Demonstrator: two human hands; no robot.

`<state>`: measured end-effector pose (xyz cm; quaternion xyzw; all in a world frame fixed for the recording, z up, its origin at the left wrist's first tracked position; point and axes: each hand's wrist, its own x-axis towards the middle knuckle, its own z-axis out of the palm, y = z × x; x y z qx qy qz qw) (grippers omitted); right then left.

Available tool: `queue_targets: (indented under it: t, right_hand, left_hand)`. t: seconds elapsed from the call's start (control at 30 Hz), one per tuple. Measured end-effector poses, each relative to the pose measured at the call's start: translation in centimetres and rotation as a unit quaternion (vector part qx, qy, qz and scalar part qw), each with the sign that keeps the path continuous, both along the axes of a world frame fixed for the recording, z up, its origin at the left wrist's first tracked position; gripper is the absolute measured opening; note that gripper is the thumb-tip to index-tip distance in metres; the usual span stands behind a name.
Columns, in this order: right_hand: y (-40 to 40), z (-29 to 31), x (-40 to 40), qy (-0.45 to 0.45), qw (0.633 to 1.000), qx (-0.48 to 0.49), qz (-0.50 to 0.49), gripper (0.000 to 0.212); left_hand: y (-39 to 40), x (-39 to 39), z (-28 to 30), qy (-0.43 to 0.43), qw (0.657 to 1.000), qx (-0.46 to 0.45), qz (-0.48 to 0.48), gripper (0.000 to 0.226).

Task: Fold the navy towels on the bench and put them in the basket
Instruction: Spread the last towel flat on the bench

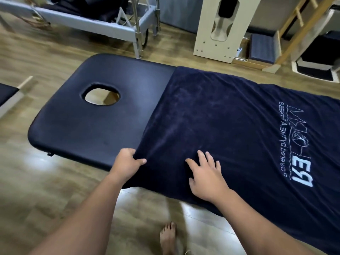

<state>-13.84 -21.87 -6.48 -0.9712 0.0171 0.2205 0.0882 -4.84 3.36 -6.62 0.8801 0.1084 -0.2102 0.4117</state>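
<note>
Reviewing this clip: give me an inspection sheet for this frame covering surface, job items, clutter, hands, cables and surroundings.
Surface: dark padded bench with an oval face hole; the head end is bare.
Job's things: one navy towel with pale lettering lies spread flat over the rest of the bench, its near edge hanging over the side. No basket seen.
Clutter: nothing seen on the bench.
Hands: left hand pinches the towel's near corner; right hand rests flat on the towel, fingers spread.
Cables: nothing seen.
Surroundings: wood-look floor; a grey metal-framed table behind; a white board with a cutout; a wooden ladder frame; a bare foot below.
</note>
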Motion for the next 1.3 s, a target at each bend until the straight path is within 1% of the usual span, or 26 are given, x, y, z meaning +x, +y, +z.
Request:
queue_targets:
  t: [0.1,0.2,0.3,0.33,0.37,0.43,0.5,0.53,0.57,0.63,0.67,0.73,0.8,0.87,0.93,1.03,1.13,1.23,1.3]
  right_hand:
    - [0.7,-0.3,-0.1,-0.01,0.999,0.008,0.044,0.066]
    - [1.3,-0.5,-0.3,-0.028,0.998,0.015,0.056,0.071]
    - [1.8,-0.8,-0.3,-0.016,0.999,-0.008,0.04,0.077]
    - [1.9,-0.9,-0.3,-0.011,0.999,-0.012,0.044,0.079]
    - [1.9,-1.0,-0.4,-0.007,0.998,-0.01,0.055,0.08]
    - [1.8,-1.0,-0.6,0.0,0.995,-0.005,0.099,0.08]
    - [1.5,-1.0,-0.8,0.002,0.991,-0.005,0.133,0.075]
    - [1.2,-1.0,-0.8,-0.002,0.993,-0.005,0.121,0.072]
    - [0.9,-1.0,-0.6,-0.008,0.996,-0.009,0.089,0.068]
    - [0.5,-1.0,-0.3,-0.014,0.999,-0.028,0.001,0.066]
    - [0.3,-0.9,0.0,-0.012,0.999,-0.037,-0.033,0.067]
    - [0.1,-0.8,0.3,0.001,0.998,-0.044,-0.052,0.069]
    - [0.1,-0.6,0.6,0.011,0.998,-0.043,-0.047,0.07]
    - [0.1,-0.5,1.0,0.016,0.998,-0.044,-0.046,0.071]
    - [0.1,-0.3,1.4,0.018,0.998,-0.045,-0.045,0.07]
    - [-0.1,-0.1,1.9,0.02,0.998,-0.045,-0.038,0.067]
    - [-0.9,0.1,2.8,0.018,0.999,-0.044,-0.027,0.066]
    - [-2.5,0.2,4.9,0.015,0.998,-0.043,-0.04,0.068]
    - [-3.7,0.3,6.7,0.011,0.997,-0.038,-0.067,0.07]
  left_hand:
    - [2.5,-1.3,-0.7,0.022,0.999,0.03,0.012,0.012]
    - [5.9,-3.9,-1.7,0.078,0.996,0.045,0.019,0.017]
    - [7.7,-4.8,-2.3,0.112,0.984,0.117,-0.079,0.02]
    - [7.6,-4.4,-2.2,0.097,0.982,0.136,-0.085,0.02]
    - [7.1,-3.8,-1.9,0.072,0.983,0.152,-0.071,0.025]
    - [5.4,-2.6,-1.0,-0.004,0.981,0.19,-0.039,0.035]
    - [3.6,-1.5,-0.6,-0.061,0.974,0.216,-0.043,0.031]
    - [2.7,-1.2,-0.5,-0.077,0.97,0.222,-0.06,0.03]
    - [1.8,-0.8,-0.5,-0.086,0.966,0.232,-0.081,0.033]
    - [0.4,-0.3,-0.7,-0.092,0.95,0.268,-0.131,0.052]
    - [-0.2,0.1,-0.8,-0.1,0.94,0.288,-0.156,0.058]
    - [-1.1,0.6,-1.1,-0.1,0.93,0.309,-0.173,0.06]
    - [-2.0,1.3,-1.1,-0.09,0.944,0.284,-0.143,0.053]
    - [-2.7,2.6,-0.7,-0.076,0.965,0.233,-0.087,0.044]
    - [-3.2,4.2,-0.5,-0.059,0.98,0.186,-0.051,0.039]
    - [-3.8,6.4,-0.2,-0.009,0.984,0.171,-0.041,0.033]
    - [-4.3,8.2,-0.1,-0.001,0.982,0.186,-0.043,0.028]
    - [-4.0,10.4,-0.1,-0.02,0.987,0.152,0.039,0.019]
    - [-4.0,11.5,0.1,-0.011,0.992,0.111,0.061,0.013]
